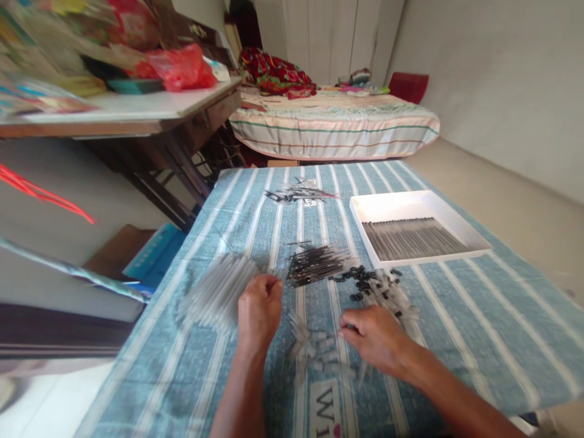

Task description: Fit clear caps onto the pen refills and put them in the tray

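Note:
My left hand (259,310) is curled at the right edge of a heap of clear plastic tubes (218,291), fingers closed on something I cannot make out. My right hand (375,337) rests palm down on the striped blue cloth (456,316), its fingertips pinched beside scattered clear caps (319,353). Between the hands and further back lies a bundle of thin black refills (314,264). A pile of small black and clear pieces (378,286) sits just beyond my right hand.
A white tray (396,204) with rows of dark finished pens stands at the back right. A smaller heap of parts (298,193) lies at the far end. A cluttered table (137,106) stands left, a bed (333,125) behind.

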{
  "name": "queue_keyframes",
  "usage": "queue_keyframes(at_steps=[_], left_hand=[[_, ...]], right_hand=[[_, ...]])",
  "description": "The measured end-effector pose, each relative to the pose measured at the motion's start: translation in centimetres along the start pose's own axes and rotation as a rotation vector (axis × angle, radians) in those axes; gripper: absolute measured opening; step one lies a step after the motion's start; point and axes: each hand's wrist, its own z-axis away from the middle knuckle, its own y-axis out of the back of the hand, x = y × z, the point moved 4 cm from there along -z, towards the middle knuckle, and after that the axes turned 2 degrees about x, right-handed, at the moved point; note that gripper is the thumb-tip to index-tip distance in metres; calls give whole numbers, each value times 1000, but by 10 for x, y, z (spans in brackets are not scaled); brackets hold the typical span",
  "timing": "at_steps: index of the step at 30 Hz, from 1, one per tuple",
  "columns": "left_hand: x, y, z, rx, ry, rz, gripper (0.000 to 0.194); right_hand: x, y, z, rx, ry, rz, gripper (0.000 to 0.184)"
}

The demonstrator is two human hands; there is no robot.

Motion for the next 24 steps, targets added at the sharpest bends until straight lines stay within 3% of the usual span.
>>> queue_keyframes(at_steps=[3, 6, 10, 14, 19, 24], left_hand=[[-4, -5, 1, -36, 115, 298, 17], [-5, -8, 2, -33, 190, 462, 15], [-4, -11, 4, -64, 223, 593, 18], [2, -15, 8, -165, 169, 676, 22], [18, -17, 19, -427, 98, 741, 19], [37, -10, 25, -556, -38, 750, 15]], right_hand=[[-25, -11, -8, -56, 77, 90, 24], [-42, -16, -20, -86, 138, 200, 23], [-44, -17, -31, -120, 144, 234, 18], [-28, -2, -32, 55, 134, -43, 15], [-4, 17, -25, 225, 68, -467, 13], [1, 29, -21, 312, 108, -597, 10]])
